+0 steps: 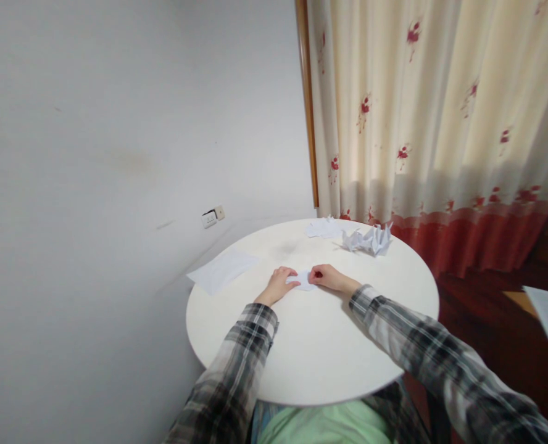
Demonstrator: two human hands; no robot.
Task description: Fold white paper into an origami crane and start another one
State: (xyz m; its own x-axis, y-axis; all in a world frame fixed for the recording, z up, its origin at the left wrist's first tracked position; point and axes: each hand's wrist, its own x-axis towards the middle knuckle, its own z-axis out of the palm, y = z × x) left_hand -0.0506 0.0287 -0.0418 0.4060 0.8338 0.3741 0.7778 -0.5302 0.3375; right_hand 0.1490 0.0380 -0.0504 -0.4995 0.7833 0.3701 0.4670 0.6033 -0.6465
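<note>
Hanging there, a flowery curtain (417,92) can be seen just past the round white table (320,351). At the table's left edge a loose sheet (223,271) is laid out, and some spiky folded paper (370,240) is bunched near its far right edge. Around the table's middle, a small white paper piece (304,283) is pinched at opposite ends by the left hand's (278,285) and right hand's (330,277) fingers.

White paper (304,281), black-grey plaid sleeves (239,351), red-flowered cream curtain (387,68)
</note>
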